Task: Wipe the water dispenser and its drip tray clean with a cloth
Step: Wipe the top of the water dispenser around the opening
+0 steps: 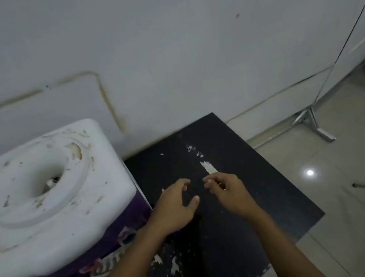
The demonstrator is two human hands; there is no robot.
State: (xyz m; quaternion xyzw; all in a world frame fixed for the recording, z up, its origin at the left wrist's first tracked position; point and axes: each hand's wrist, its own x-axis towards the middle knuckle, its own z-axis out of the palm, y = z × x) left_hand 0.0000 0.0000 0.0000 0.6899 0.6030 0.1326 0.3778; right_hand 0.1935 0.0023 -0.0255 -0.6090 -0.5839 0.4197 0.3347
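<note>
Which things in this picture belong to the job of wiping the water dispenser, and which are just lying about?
For the job:
water dispenser
left hand
right hand
(no cloth or drip tray shows)

Just lying about:
black table
metal stand

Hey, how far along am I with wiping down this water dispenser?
Nothing looks done yet: the top of the water dispenser is flecked with brown stains. Nothing is in hand: the left hand and right hand hover over the black table, fingers loosely curled, no cloth visible. Left: fetching a cloth, wiping the whole dispenser, then the drip tray, which is out of view.
</note>
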